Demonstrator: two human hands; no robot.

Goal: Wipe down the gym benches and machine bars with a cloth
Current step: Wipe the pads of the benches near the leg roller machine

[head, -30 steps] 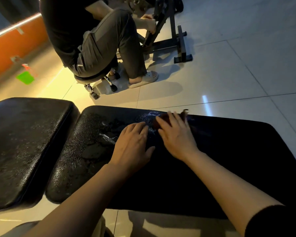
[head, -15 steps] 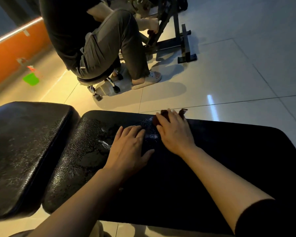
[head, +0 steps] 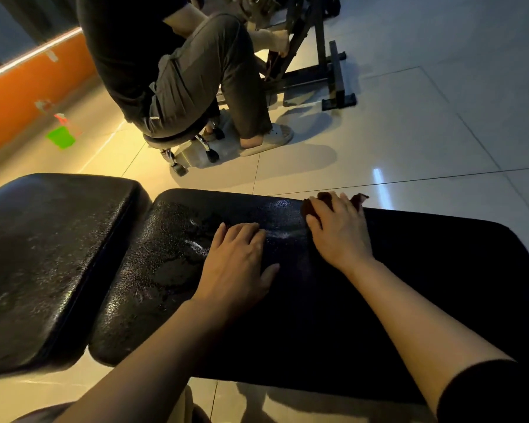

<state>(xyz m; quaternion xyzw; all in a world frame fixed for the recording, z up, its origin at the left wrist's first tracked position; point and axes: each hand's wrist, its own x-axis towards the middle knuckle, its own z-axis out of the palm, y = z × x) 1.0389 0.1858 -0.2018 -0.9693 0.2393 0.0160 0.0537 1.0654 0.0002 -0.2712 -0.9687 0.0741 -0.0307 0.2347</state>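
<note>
Right hand [head: 341, 232] flat, fingers spread, pressing dark red cloth [head: 324, 200] at bench [head: 440, 285] far edge for wiping; left hand [head: 237, 264] spread flat on pad, bracing.

Dark reddish cloth [head: 324, 199] bunched at the far edge of a wet-streaked black bench pad [head: 425, 270]

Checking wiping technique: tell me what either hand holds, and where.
Right hand presses flat on the cloth's middle; left hand holds nothing.
</note>
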